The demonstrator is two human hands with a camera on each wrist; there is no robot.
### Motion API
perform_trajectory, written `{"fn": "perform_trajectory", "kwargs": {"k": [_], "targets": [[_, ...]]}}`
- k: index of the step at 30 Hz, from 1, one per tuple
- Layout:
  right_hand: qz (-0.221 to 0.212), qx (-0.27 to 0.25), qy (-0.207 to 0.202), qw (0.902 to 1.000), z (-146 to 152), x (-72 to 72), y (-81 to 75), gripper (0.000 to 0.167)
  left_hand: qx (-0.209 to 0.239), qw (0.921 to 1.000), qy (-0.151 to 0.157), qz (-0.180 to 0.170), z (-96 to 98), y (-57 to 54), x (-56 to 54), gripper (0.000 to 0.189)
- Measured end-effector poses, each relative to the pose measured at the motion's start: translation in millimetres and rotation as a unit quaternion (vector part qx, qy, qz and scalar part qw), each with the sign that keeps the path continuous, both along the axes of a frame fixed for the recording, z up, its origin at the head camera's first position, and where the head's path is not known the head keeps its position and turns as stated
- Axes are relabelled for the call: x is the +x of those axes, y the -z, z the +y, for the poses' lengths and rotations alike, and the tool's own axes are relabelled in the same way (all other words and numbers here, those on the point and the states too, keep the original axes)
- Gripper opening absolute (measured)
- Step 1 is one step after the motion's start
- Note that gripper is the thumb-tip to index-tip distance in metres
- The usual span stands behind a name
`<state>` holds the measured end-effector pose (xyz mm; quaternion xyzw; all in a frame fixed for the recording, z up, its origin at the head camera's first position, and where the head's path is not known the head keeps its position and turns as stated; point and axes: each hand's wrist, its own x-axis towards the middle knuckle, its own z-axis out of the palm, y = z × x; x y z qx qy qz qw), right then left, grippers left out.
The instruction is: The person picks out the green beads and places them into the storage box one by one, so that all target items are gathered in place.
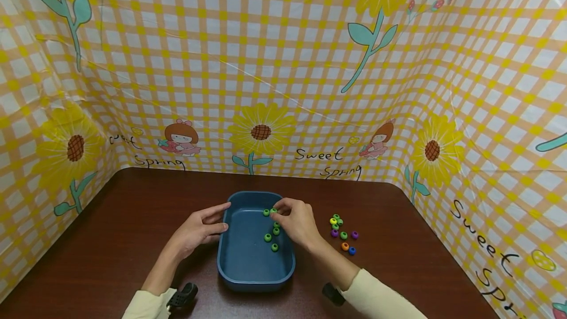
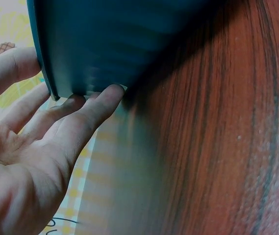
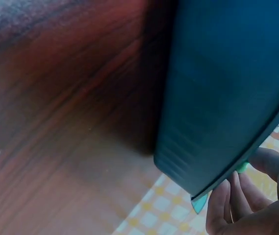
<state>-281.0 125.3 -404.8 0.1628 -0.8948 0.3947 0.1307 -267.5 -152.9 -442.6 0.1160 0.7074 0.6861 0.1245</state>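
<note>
A blue rectangular tray stands on the table in the head view, several green beads lying along its right half. At the tray's left side, my left hand rests its extended fingers and thumb against the rim and outer wall. The left wrist view has those fingertips touching the outside of the wall. My right hand reaches over the right rim and pinches a green bead between thumb and fingers. In the right wrist view that bead is partly hidden by the rim.
Right of the tray, loose beads lie on the dark brown table: several green, a yellow bead, purple ones, an orange bead and a blue bead. A checked, flower-printed cloth hangs behind and at both sides.
</note>
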Motion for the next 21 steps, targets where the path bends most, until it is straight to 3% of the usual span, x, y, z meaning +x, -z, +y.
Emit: {"fn": "perform_trajectory", "kwargs": {"k": [21], "targets": [[0.013,0.044,0.016,0.9988,-6.8,2.1,22.2,0.012,-0.006,1.0000,0.000,0.007,0.7,0.5,0.6,0.066]]}}
